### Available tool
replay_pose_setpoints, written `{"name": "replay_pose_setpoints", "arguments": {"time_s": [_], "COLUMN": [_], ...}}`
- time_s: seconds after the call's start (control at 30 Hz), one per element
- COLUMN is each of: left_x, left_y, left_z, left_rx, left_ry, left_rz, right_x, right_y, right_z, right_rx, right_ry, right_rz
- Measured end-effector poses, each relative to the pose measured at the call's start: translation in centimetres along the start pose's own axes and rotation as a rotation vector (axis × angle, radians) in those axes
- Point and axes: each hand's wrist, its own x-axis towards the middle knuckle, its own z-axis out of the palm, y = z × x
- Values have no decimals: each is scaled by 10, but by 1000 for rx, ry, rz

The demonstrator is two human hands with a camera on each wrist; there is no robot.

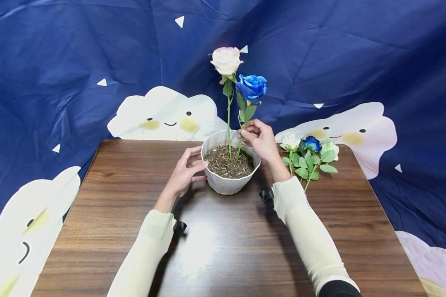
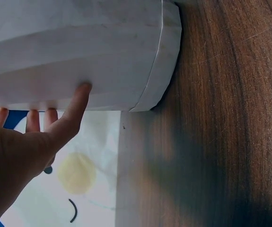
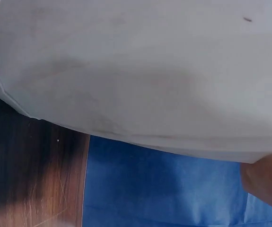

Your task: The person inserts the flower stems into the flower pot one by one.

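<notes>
A white faceted flowerpot [image 1: 228,185] filled with brown soil [image 1: 223,165] stands toward the back of the table. Upright in the soil is a pale pink rose [image 1: 226,61] on a long green stem. Beside it a blue rose [image 1: 252,88] leans slightly right, its stem reaching down to the soil. My right hand [image 1: 258,138] pinches that stem between thumb and fingers above the pot's rim. With spread fingers, my left hand [image 1: 187,169] touches the pot's left side; the left wrist view shows its fingertips [image 2: 83,90] against the wall. Only a bit of the right hand [image 3: 268,182] enters the right wrist view.
Right of the pot, at the table's back edge, lie more artificial roses: a white one [image 1: 290,141], a blue one [image 1: 312,143] and another pale one [image 1: 330,151]. A blue curtain [image 1: 78,49] with cloud prints hangs behind the brown wooden table [image 1: 134,165].
</notes>
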Motion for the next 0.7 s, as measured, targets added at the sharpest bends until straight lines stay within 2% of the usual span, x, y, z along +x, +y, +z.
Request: {"name": "replay_pose_setpoints", "arguments": {"time_s": [0.2,0.4,0.57,0.7], "left_x": [1,1,1,0], "left_y": [-1,-3,-2,-2], "left_z": [1,2,1,1], "left_rx": [-2,-3,-3,-3], "left_ry": [4,7,5,9], "left_rz": [1,-2,1,-5], "right_x": [-3,-8,-7,-8], "right_y": [1,1,1,-2], "right_z": [2,4,6,10], "right_rx": [-109,-172,-231,-333], "right_ry": [-16,-25,6,22], "right_rz": [-48,-83,-90,-106]}}
